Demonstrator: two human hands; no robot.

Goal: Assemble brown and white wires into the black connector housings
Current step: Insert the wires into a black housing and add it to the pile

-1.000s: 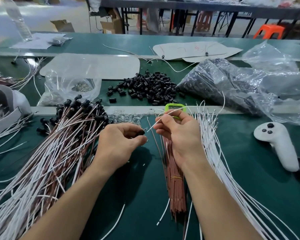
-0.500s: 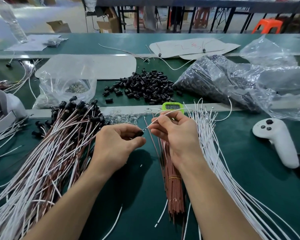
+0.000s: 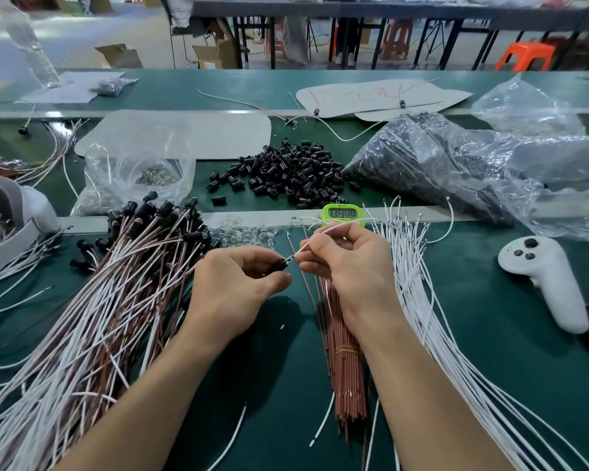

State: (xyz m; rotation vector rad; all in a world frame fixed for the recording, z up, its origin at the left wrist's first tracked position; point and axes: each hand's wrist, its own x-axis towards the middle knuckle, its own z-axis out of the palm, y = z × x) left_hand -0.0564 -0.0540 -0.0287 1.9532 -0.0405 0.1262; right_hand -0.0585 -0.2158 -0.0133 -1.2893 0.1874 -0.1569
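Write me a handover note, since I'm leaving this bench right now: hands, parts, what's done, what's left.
Left hand pinches one black housing. Right hand pinches a white wire, its tip at the housing's mouth; whether it is seated cannot be told.
Loose housings lie piled beyond the hands. The brown wire bundle lies under the right wrist, with loose white wires to its right.
Done: a big pile of wired housings on the left.
Left: seat this wire, add its brown one, then go on through the stock.
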